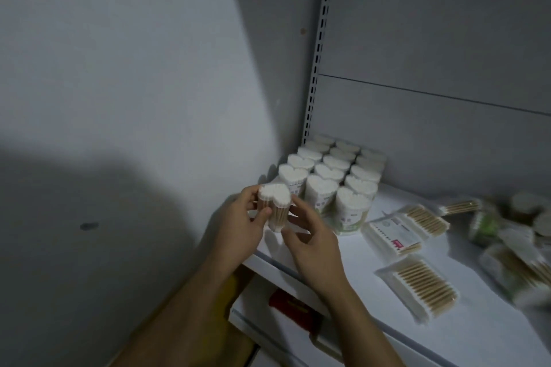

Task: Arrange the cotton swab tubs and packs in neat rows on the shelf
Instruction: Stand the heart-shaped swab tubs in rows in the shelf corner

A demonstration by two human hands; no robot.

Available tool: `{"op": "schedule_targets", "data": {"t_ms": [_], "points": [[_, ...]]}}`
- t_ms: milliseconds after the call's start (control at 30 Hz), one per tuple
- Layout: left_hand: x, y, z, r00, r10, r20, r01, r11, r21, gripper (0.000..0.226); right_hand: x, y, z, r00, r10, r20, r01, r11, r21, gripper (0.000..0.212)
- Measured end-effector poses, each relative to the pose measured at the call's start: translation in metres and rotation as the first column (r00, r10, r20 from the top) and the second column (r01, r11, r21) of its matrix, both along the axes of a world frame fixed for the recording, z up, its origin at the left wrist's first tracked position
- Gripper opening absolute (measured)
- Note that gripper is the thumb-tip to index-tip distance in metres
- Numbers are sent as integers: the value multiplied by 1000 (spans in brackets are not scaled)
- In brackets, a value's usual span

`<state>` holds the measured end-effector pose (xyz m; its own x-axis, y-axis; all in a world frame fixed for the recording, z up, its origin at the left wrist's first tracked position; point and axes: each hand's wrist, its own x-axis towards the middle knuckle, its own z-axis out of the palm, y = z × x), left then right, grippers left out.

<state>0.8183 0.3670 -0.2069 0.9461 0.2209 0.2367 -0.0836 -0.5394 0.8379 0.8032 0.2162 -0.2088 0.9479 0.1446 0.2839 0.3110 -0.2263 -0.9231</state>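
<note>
A heart-shaped tub of cotton swabs (275, 202) is upright at the front left corner of the white shelf (465, 325). My left hand (241, 226) grips its left side, thumb across the front. My right hand (310, 243) holds its right side with curled fingers. Behind it, several more heart-shaped tubs (334, 171) stand in three rows running back to the corner. Flat packs of wooden-stick swabs (417, 289) lie loose on the shelf to the right.
A grey wall is on the left. A slotted upright (317, 48) and the grey back panel close the shelf behind. A blurred heap of mixed swab packs (512, 235) lies at the far right. A lower shelf holds a red box (295, 308).
</note>
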Motion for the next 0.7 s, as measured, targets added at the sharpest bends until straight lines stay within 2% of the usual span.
{"op": "schedule_targets", "data": {"t_ms": [133, 233, 400, 500, 600, 700], "points": [[6, 1, 3, 999, -50, -10, 50, 999, -6, 46, 4, -5, -5, 998, -8, -63, 7, 1000, -12, 52], [4, 3, -4, 997, -82, 4, 82, 996, 15, 52, 3, -4, -6, 998, -16, -56, 14, 999, -45, 52], [2, 3, -2, 994, -21, 112, 22, 1000, -6, 62, 2, -5, -11, 984, -166, -61, 166, 986, -11, 50], [-4, -3, 3, 960, 18, 279, -39, 997, 68, 58, -7, -4, -5, 966, -258, 19, 259, 965, -38, 48], [-9, -22, 6, 894, -77, 441, 18, 991, 136, 47, -27, -17, -1, 948, -306, 94, 314, 946, -86, 47], [-16, -58, 9, 854, -235, 465, 129, 960, 248, 39, -53, -58, 6, 904, -386, 183, 412, 902, -130, 45]]}}
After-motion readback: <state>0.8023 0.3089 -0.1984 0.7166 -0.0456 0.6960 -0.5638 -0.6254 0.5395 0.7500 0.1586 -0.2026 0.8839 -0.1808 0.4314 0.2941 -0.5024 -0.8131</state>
